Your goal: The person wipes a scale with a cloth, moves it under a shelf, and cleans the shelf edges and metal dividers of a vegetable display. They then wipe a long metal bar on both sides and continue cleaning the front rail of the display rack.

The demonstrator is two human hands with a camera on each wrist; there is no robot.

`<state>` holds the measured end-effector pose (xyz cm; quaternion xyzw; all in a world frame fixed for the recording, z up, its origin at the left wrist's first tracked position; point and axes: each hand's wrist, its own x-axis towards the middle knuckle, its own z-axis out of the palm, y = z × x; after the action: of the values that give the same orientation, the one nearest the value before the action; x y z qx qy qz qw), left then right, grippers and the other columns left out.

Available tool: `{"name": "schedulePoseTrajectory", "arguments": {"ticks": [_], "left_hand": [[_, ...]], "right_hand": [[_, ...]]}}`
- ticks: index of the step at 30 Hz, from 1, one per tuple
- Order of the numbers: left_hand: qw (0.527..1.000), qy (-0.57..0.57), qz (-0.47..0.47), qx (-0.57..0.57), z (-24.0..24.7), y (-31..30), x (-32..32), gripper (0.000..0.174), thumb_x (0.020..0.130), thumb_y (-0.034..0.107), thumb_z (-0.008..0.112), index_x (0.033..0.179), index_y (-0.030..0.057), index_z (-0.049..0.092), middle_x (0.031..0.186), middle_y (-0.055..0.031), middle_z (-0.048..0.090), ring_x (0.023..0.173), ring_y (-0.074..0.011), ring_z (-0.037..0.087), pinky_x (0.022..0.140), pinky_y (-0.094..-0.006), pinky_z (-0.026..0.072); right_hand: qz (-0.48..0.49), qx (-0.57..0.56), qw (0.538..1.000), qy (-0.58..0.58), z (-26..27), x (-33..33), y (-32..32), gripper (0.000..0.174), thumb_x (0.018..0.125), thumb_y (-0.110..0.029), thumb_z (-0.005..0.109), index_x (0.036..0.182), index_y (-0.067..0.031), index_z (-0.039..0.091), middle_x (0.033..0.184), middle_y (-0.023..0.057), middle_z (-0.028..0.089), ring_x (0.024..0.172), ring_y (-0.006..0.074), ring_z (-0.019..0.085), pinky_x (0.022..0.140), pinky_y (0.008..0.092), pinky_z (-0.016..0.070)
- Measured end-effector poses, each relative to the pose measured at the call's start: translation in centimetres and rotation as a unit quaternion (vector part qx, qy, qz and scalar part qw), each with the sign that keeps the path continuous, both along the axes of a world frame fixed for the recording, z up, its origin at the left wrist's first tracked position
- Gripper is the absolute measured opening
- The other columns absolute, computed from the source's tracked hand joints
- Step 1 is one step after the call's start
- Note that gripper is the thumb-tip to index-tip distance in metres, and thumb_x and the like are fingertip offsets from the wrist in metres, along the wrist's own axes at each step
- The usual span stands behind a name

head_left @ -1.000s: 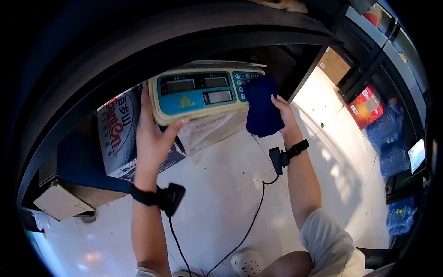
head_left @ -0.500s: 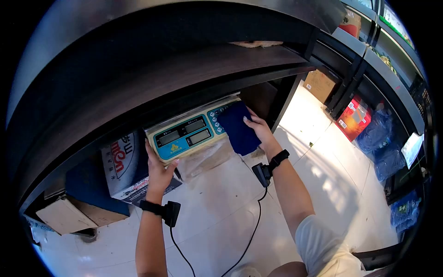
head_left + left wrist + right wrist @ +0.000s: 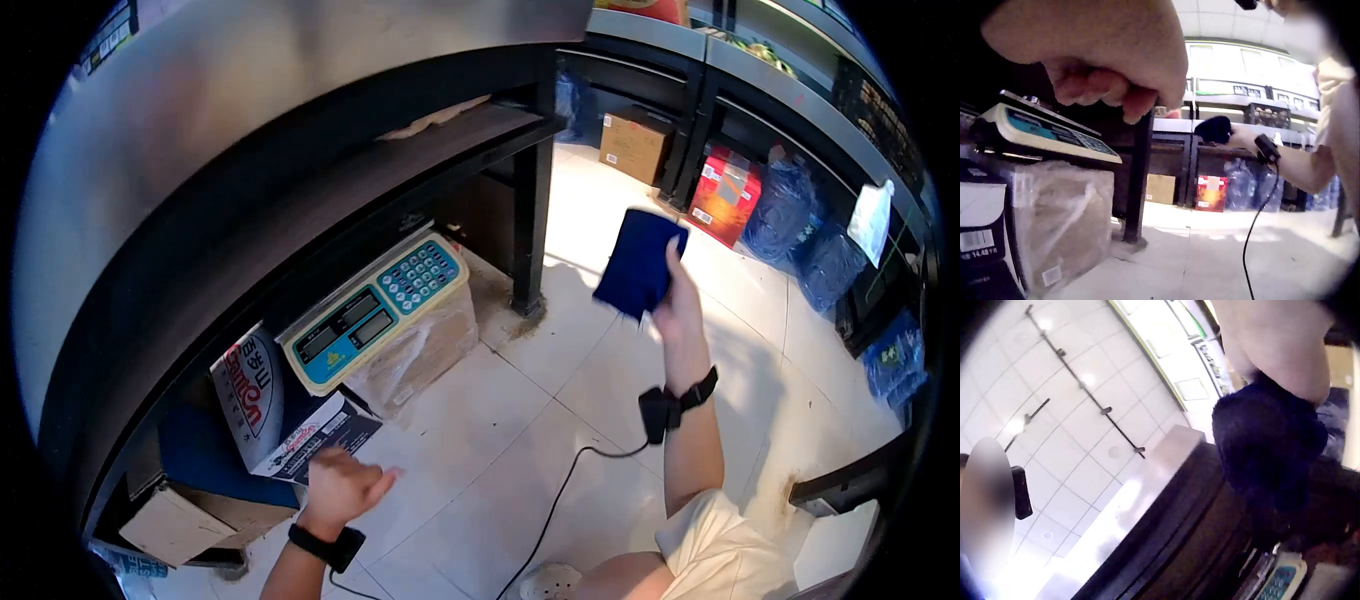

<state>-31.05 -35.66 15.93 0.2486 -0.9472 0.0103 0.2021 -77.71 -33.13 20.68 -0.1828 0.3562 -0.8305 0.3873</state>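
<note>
My right hand (image 3: 682, 308) grips a folded dark blue cloth (image 3: 640, 262), held up over the floor to the right of the shelf unit. In the right wrist view the bunched cloth (image 3: 1266, 440) hangs under that hand. My left hand (image 3: 345, 490) is empty, its fingers loosely curled and the thumb out to the side, in front of the printed carton (image 3: 325, 440). Beyond it, a cream and blue weighing scale (image 3: 375, 312) with dark displays and a keypad sits under the low shelf. It rests on a plastic-wrapped cardboard box (image 3: 420, 350), as the left wrist view also shows.
The dark shelf unit (image 3: 300, 240) overhangs the scale, with its leg (image 3: 530, 230) just right of it. An opened cardboard box (image 3: 180, 525) lies at the left. Across the tiled floor stand a brown carton (image 3: 635, 145), a red box (image 3: 725, 195) and blue-wrapped bundles (image 3: 785, 210).
Both hands have come away from the scale: the left drew back toward me, the right moved right with the cloth. The keypad is uncovered now. The head view has turned right.
</note>
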Motion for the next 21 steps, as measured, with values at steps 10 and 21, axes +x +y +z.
{"name": "schedulePoseTrajectory", "arguments": {"ticks": [10, 21], "left_hand": [[0.967, -0.214, 0.130, 0.052, 10.1, 7.8, 10.9, 0.037, 0.075, 0.004, 0.053, 0.109, 0.0150, 0.065, 0.074, -0.0076, 0.061, 0.064, -0.0250, 0.059, 0.060, -0.0395, 0.0466], [0.918, -0.128, 0.371, 0.057, 13.1, 18.7, 25.4, 0.042, 0.082, 0.006, 0.056, 0.124, 0.0093, 0.055, 0.087, -0.0164, 0.065, 0.075, -0.0330, 0.064, 0.064, -0.0431, 0.0506]], "right_hand": [[-0.245, -0.081, 0.952, 0.167, 16.8, -1.7, -19.3, 0.033, 0.082, -0.005, 0.068, 0.113, -0.0016, 0.058, 0.106, 0.0089, 0.064, 0.093, 0.0205, 0.059, 0.084, 0.0348, 0.0467], [-0.322, 0.104, 0.893, 0.297, 16.7, 10.2, -20.5, 0.027, 0.084, -0.019, 0.064, 0.095, 0.0052, 0.060, 0.095, 0.0259, 0.063, 0.088, 0.0408, 0.061, 0.078, 0.0429, 0.0466]]}}
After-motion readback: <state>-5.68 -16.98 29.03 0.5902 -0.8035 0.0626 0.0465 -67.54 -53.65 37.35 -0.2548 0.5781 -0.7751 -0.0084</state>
